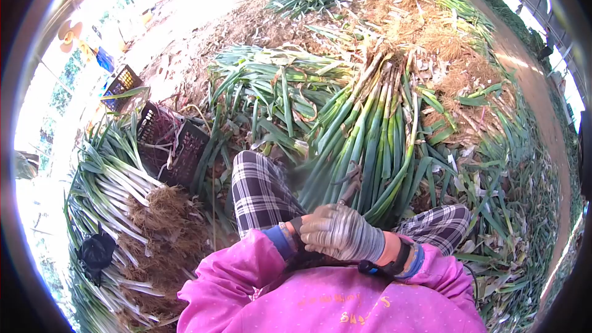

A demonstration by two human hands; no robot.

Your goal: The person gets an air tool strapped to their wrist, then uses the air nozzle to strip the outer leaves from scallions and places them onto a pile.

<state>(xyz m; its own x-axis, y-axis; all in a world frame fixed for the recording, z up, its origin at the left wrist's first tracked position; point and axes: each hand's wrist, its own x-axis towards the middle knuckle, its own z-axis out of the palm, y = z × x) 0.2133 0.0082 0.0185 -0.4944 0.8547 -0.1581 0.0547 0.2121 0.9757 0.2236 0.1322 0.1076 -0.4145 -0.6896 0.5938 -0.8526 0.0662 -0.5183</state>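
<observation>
My right hand [344,232], in a grey-white knit glove, is closed in front of my torso, its fingertips at my left wrist. A dark, thin, hooked tool [351,186] sticks up from the top of this glove; its exact kind is unclear. My left hand [300,224] shows only at the wrist, by a dark band; its fingers are hidden or smeared, with a grey-green blur above. Just beyond both hands, a fan of long green onions [376,129] lies with the leaves toward me and the roots away.
Trimmed green onions with white stalks [132,179] and brown roots [163,240] are stacked at left, near a black plastic bag [97,251]. Black crates [185,151] stand behind them. More onions [277,80] and root clumps [441,43] cover the ground ahead; loose leaves [499,209] lie at right.
</observation>
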